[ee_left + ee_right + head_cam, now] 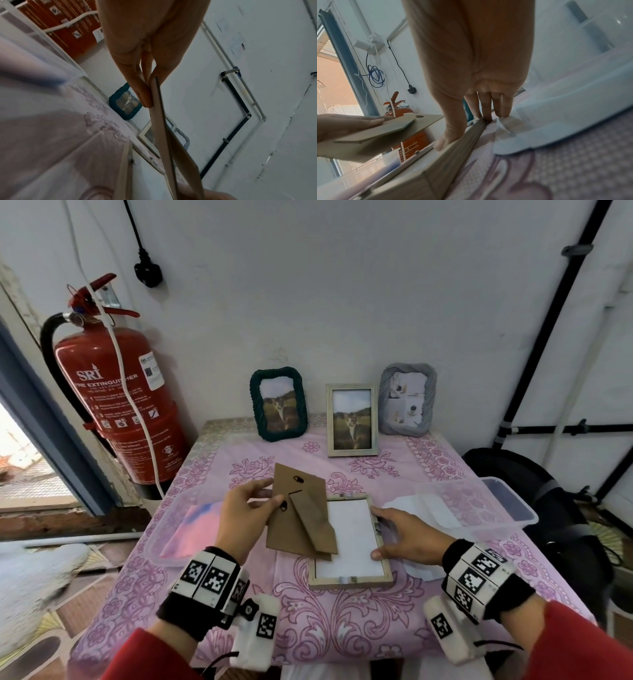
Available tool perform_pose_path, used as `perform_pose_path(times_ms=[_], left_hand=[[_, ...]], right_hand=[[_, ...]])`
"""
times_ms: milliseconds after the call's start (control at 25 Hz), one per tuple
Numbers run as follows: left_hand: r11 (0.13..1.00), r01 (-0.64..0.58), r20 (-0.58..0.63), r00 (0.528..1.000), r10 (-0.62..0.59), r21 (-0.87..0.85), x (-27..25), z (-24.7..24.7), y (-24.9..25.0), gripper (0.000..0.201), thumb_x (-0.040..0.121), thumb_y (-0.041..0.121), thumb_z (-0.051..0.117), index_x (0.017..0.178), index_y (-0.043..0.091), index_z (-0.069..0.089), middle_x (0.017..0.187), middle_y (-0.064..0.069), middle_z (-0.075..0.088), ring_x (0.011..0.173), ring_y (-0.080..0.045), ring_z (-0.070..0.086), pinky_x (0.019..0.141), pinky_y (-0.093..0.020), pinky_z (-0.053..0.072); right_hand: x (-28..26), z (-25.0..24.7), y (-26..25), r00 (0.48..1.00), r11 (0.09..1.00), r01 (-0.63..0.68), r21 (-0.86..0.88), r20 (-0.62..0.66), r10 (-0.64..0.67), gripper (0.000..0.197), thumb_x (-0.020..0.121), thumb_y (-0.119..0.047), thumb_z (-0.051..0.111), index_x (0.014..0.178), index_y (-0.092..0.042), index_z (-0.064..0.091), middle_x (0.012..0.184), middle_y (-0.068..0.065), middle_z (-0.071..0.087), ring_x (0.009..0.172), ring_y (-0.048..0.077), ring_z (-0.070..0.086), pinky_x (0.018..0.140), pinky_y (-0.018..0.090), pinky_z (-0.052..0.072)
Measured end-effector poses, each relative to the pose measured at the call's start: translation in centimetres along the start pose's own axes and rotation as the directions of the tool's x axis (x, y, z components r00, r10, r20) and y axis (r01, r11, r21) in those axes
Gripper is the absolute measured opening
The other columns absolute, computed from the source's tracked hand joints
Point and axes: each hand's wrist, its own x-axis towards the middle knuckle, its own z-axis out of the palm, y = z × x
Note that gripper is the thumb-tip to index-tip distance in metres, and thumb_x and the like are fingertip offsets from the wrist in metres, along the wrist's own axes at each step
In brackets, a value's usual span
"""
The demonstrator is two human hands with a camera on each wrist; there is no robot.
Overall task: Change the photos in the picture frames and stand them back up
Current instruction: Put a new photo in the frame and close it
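Frame (pixel 351 580) face-down, long axis toward wall

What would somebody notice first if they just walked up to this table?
Probably the two hands in the middle: the left hand pinches a brown backing board lifted off a wooden frame lying face down on the pink tablecloth, while the right hand steadies the frame's right edge. Next, the big red extinguisher by the wall on the left. Three frames stand at the back; two show the same cat photo.
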Motion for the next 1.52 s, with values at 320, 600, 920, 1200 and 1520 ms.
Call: perform_pose_path(times_ms=[320, 600, 920, 1200, 1520], left_hand=[[0.996, 0.084, 0.130, 0.988, -0.078, -0.036, -0.8, 3.5, -1.7, 0.039, 0.080, -0.005, 0.066, 0.118, 0.000, 0.057, 0.080, -0.005, 0.063, 0.054, 0.000, 0.063, 0.048, -0.014, 0.050], [0.993, 0.113, 0.132, 0.984, -0.118, 0.045, -0.7, 5.4, -3.2, 0.051, 0.076, -0.001, 0.072, 0.123, -0.006, 0.053, 0.089, -0.015, 0.064, 0.082, -0.026, 0.062, 0.077, -0.034, 0.057], [0.925, 0.031, 0.074, 0.995, -0.064, 0.379, -0.9, 6.9, -3.7, 0.050, 0.075, 0.020, 0.075, 0.121, 0.009, 0.058, 0.103, -0.008, 0.050, 0.090, -0.019, 0.054, 0.089, -0.028, 0.049], [0.941, 0.063, 0.180, 0.975, -0.129, 0.333, -1.1, 6.1, -3.9, 0.056, 0.072, 0.014, 0.079, 0.121, 0.008, 0.053, 0.114, -0.010, 0.040, 0.088, -0.020, 0.052, 0.084, -0.027, 0.048], [0.944, 0.083, 0.230, 0.960, -0.162, 0.319, -0.3, 5.7, -4.5, 0.065, 0.067, 0.018, 0.083, 0.123, 0.016, 0.049, 0.103, -0.011, 0.047, 0.083, -0.020, 0.049, 0.080, -0.032, 0.050]], right_hand=[[-0.2, 0.0, 0.2, 1.000, 0.999, 0.016, -0.041, 0.016, -0.015, 0.078, 0.076, -0.021, 0.076, 0.142, -0.015, 0.036, 0.140, 0.001, 0.048, 0.129, 0.015, 0.044, 0.112, 0.032, 0.033], [-0.1, -0.1, 0.0, 0.995, 0.984, -0.069, -0.162, 0.061, 0.080, 0.069, 0.094, -0.026, 0.054, 0.149, -0.009, 0.016, 0.147, 0.009, 0.037, 0.136, 0.018, 0.034, 0.113, 0.027, 0.026], [0.0, 0.0, -0.1, 0.998, 0.992, -0.044, -0.120, 0.045, 0.050, 0.067, 0.091, -0.032, 0.057, 0.146, -0.010, 0.026, 0.142, 0.007, 0.045, 0.130, 0.016, 0.043, 0.111, 0.032, 0.033], [0.4, 0.1, 0.2, 0.998, 0.984, -0.050, -0.169, 0.035, 0.057, 0.075, 0.089, -0.031, 0.061, 0.148, -0.010, 0.020, 0.148, 0.005, 0.038, 0.135, 0.017, 0.037, 0.112, 0.032, 0.030], [0.3, 0.2, 0.3, 0.997, 0.981, -0.075, -0.176, 0.008, 0.078, 0.072, 0.088, -0.030, 0.062, 0.147, -0.011, 0.025, 0.151, 0.004, 0.034, 0.138, 0.017, 0.034, 0.114, 0.031, 0.027]])
